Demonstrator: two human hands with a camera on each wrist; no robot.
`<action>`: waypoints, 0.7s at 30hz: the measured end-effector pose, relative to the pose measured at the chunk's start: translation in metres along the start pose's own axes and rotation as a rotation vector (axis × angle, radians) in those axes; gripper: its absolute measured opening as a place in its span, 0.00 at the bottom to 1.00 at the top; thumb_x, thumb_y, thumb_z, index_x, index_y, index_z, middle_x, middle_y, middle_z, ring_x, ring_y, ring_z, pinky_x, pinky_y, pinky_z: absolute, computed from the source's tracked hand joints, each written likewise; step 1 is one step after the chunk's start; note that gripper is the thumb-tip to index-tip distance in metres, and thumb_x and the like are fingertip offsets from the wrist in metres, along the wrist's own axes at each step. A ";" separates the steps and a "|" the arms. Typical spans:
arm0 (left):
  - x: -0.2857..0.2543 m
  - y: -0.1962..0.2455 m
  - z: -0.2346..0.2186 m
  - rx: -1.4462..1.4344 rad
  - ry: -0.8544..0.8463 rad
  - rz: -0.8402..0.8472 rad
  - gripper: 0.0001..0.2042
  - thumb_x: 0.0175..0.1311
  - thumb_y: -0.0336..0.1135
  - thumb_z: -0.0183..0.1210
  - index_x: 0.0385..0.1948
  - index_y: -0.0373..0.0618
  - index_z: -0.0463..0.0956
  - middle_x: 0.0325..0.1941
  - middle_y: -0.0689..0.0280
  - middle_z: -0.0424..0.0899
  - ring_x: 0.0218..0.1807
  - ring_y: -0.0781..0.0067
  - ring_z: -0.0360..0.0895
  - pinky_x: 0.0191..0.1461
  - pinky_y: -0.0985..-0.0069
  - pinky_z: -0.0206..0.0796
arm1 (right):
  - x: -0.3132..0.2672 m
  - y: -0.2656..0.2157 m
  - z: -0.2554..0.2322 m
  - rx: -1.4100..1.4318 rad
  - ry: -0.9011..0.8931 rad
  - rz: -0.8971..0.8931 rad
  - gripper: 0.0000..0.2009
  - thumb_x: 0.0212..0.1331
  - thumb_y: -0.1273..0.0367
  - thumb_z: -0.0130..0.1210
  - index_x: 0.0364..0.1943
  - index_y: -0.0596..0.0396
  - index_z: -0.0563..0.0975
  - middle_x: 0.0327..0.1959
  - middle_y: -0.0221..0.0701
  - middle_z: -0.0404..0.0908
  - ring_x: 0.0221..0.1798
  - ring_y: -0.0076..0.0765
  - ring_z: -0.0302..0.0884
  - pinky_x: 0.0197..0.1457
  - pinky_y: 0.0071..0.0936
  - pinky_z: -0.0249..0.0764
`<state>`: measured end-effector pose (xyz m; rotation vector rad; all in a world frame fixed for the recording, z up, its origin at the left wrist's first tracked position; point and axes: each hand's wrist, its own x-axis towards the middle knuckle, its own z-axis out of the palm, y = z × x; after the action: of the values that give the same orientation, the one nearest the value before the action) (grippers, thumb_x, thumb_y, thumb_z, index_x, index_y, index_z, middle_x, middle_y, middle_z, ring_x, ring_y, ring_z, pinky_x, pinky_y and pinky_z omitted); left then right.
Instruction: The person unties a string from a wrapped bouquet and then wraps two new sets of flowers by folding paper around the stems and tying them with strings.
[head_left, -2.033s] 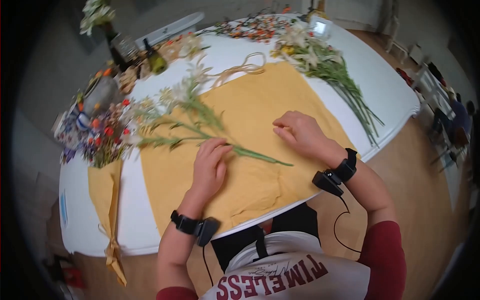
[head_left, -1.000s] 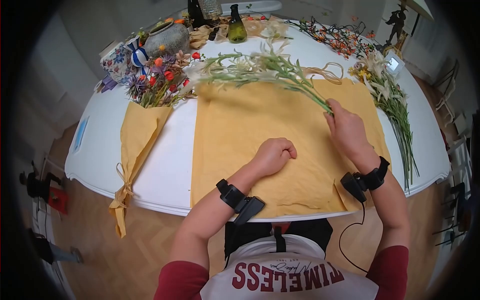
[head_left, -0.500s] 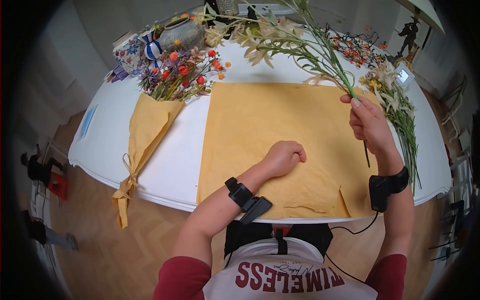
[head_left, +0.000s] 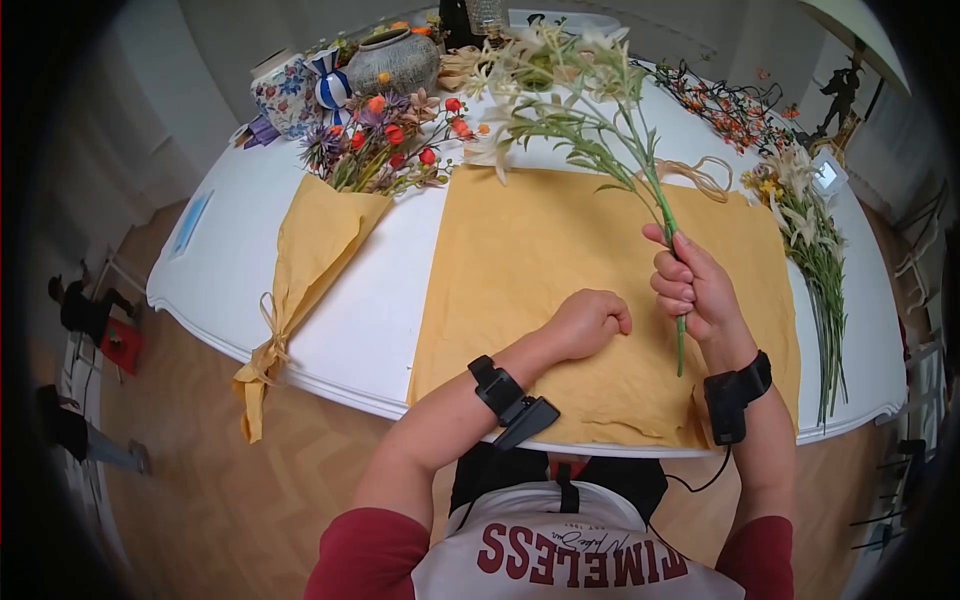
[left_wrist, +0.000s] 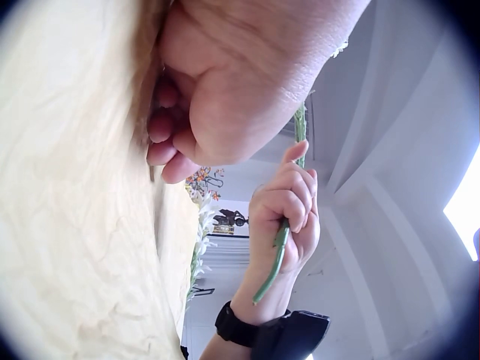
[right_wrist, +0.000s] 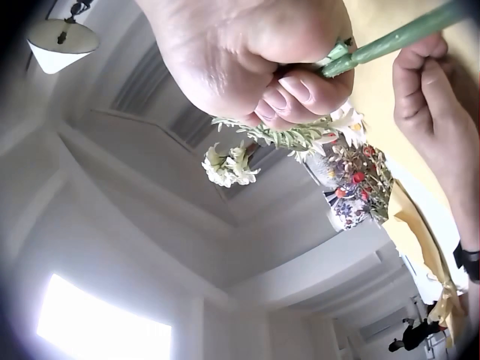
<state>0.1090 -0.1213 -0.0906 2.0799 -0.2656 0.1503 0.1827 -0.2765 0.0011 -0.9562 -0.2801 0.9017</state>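
Observation:
My right hand (head_left: 700, 290) grips the green stems of a spray of cream-white artificial flowers (head_left: 640, 150), fingers curled round them. The blossoms stand up and lean left, while the cut stem end (left_wrist: 270, 277) sticks out below the fist. My left hand (head_left: 588, 325) rests on a sheet of yellow wrapping paper (head_left: 530, 240) spread over the table, its fingers loosely curled with nothing in them. In the right wrist view, that left hand (right_wrist: 435, 105) lies beyond the stem.
A paper-wrapped bouquet (head_left: 320, 235) tied with a bow lies at the left. Behind it stand a grey pot (head_left: 395, 70) and a floral vase (head_left: 290, 95). More white flowers (head_left: 815, 230) lie at the right, near a raffia loop (head_left: 705, 178) and orange-berried branches (head_left: 720, 105).
The flower spray, first lying on the paper near the left hand, has passed to the right hand, been lifted and turned upright. The left hand has moved right and curled on the paper.

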 end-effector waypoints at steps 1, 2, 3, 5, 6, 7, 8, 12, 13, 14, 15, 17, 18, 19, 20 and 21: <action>0.000 0.000 0.000 -0.010 0.005 -0.002 0.06 0.49 0.27 0.51 0.23 0.43 0.79 0.28 0.59 0.81 0.34 0.59 0.77 0.41 0.68 0.68 | 0.001 -0.003 0.001 0.050 -0.032 -0.023 0.16 0.69 0.61 0.38 0.51 0.56 0.67 0.16 0.16 0.54 0.14 0.11 0.47 0.13 0.11 0.46; 0.001 -0.001 0.001 -0.010 0.005 -0.002 0.06 0.49 0.27 0.51 0.23 0.43 0.79 0.28 0.59 0.81 0.34 0.59 0.77 0.41 0.68 0.68 | 0.002 -0.005 -0.001 0.049 -0.031 -0.022 0.16 0.69 0.61 0.38 0.51 0.56 0.67 0.16 0.16 0.54 0.14 0.11 0.47 0.13 0.11 0.46; 0.001 -0.002 0.001 -0.002 0.003 0.007 0.06 0.49 0.27 0.51 0.23 0.43 0.79 0.28 0.59 0.81 0.34 0.59 0.77 0.41 0.68 0.68 | 0.003 -0.007 -0.003 0.105 -0.078 -0.028 0.16 0.69 0.61 0.37 0.52 0.56 0.67 0.15 0.16 0.54 0.13 0.11 0.47 0.13 0.10 0.47; 0.001 -0.001 0.000 0.006 0.003 0.016 0.07 0.49 0.27 0.51 0.23 0.44 0.79 0.28 0.59 0.81 0.34 0.59 0.77 0.41 0.68 0.68 | 0.004 -0.008 -0.004 0.159 -0.126 -0.032 0.16 0.69 0.61 0.37 0.52 0.56 0.66 0.15 0.16 0.54 0.13 0.12 0.48 0.13 0.10 0.48; 0.001 -0.001 -0.001 0.020 -0.008 0.017 0.06 0.50 0.26 0.51 0.24 0.42 0.79 0.28 0.60 0.80 0.34 0.62 0.77 0.41 0.70 0.68 | 0.005 -0.007 -0.004 0.183 -0.131 -0.007 0.16 0.69 0.61 0.36 0.52 0.56 0.66 0.15 0.16 0.54 0.13 0.12 0.48 0.13 0.10 0.49; 0.001 -0.001 -0.001 0.034 -0.020 0.019 0.06 0.50 0.24 0.51 0.25 0.41 0.78 0.28 0.61 0.80 0.34 0.65 0.77 0.41 0.73 0.68 | 0.005 -0.006 -0.005 0.207 -0.135 0.017 0.16 0.69 0.61 0.36 0.52 0.56 0.66 0.15 0.17 0.54 0.13 0.12 0.48 0.13 0.10 0.49; 0.000 -0.001 -0.001 0.033 -0.019 0.019 0.06 0.50 0.24 0.51 0.25 0.41 0.78 0.28 0.61 0.80 0.34 0.65 0.77 0.41 0.73 0.68 | 0.006 -0.003 -0.005 0.206 -0.136 0.019 0.16 0.69 0.61 0.36 0.52 0.56 0.66 0.15 0.17 0.54 0.13 0.12 0.48 0.13 0.10 0.49; 0.000 0.001 0.000 0.016 -0.017 0.014 0.05 0.50 0.24 0.51 0.25 0.40 0.78 0.28 0.60 0.80 0.34 0.64 0.77 0.41 0.73 0.68 | 0.014 0.015 -0.010 0.283 -0.153 0.159 0.15 0.69 0.61 0.36 0.51 0.55 0.66 0.15 0.18 0.56 0.14 0.13 0.50 0.13 0.12 0.50; 0.000 0.001 0.000 0.003 -0.017 0.003 0.05 0.50 0.24 0.51 0.25 0.40 0.78 0.28 0.60 0.80 0.34 0.64 0.77 0.41 0.72 0.68 | 0.017 0.021 -0.014 0.303 -0.158 0.209 0.15 0.69 0.61 0.36 0.51 0.55 0.66 0.15 0.18 0.57 0.13 0.14 0.50 0.13 0.12 0.50; 0.001 -0.001 0.002 0.005 -0.015 0.003 0.05 0.50 0.24 0.51 0.25 0.40 0.78 0.28 0.60 0.80 0.34 0.64 0.77 0.41 0.72 0.68 | 0.022 0.028 -0.018 0.315 -0.167 0.238 0.15 0.69 0.60 0.37 0.50 0.55 0.66 0.15 0.19 0.58 0.13 0.14 0.51 0.12 0.13 0.49; 0.001 -0.005 0.007 -0.074 0.011 0.006 0.06 0.50 0.24 0.51 0.24 0.39 0.78 0.28 0.59 0.80 0.33 0.63 0.77 0.40 0.72 0.68 | 0.026 0.034 -0.023 0.315 -0.170 0.239 0.15 0.69 0.60 0.37 0.50 0.55 0.66 0.15 0.19 0.58 0.13 0.14 0.51 0.12 0.13 0.49; 0.001 -0.002 0.004 -0.152 0.040 0.009 0.06 0.49 0.23 0.50 0.23 0.39 0.77 0.28 0.59 0.80 0.32 0.63 0.77 0.40 0.71 0.68 | 0.030 0.040 -0.030 0.297 -0.137 0.338 0.15 0.69 0.60 0.37 0.49 0.57 0.66 0.14 0.19 0.58 0.13 0.14 0.52 0.12 0.14 0.49; 0.000 -0.002 0.001 -0.071 -0.001 0.018 0.06 0.48 0.23 0.50 0.21 0.40 0.77 0.27 0.59 0.79 0.32 0.61 0.77 0.39 0.70 0.68 | 0.031 0.038 -0.034 0.295 -0.138 0.340 0.15 0.69 0.60 0.37 0.49 0.57 0.66 0.14 0.19 0.58 0.13 0.14 0.52 0.12 0.14 0.49; 0.000 0.000 -0.002 0.009 -0.043 0.026 0.06 0.48 0.23 0.49 0.19 0.40 0.77 0.27 0.58 0.79 0.31 0.60 0.77 0.38 0.69 0.68 | 0.032 0.034 -0.038 0.226 -0.122 0.386 0.15 0.69 0.61 0.36 0.48 0.58 0.67 0.14 0.19 0.58 0.13 0.15 0.53 0.12 0.14 0.50; 0.000 0.000 -0.003 0.008 -0.041 0.025 0.06 0.48 0.23 0.49 0.19 0.40 0.77 0.27 0.58 0.79 0.31 0.60 0.77 0.38 0.69 0.68 | 0.032 0.032 -0.041 0.156 -0.104 0.430 0.15 0.69 0.61 0.36 0.47 0.58 0.67 0.14 0.19 0.59 0.13 0.15 0.54 0.12 0.15 0.51; 0.000 0.000 -0.004 0.053 -0.045 0.050 0.06 0.47 0.24 0.49 0.18 0.40 0.76 0.26 0.58 0.79 0.30 0.59 0.76 0.37 0.68 0.68 | 0.033 0.032 -0.042 0.157 -0.103 0.430 0.15 0.69 0.61 0.36 0.47 0.58 0.67 0.14 0.19 0.59 0.13 0.15 0.54 0.12 0.15 0.51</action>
<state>0.1092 -0.1179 -0.0890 2.1323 -0.3449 0.1418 0.2102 -0.2680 -0.0540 -0.8381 -0.0874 1.3493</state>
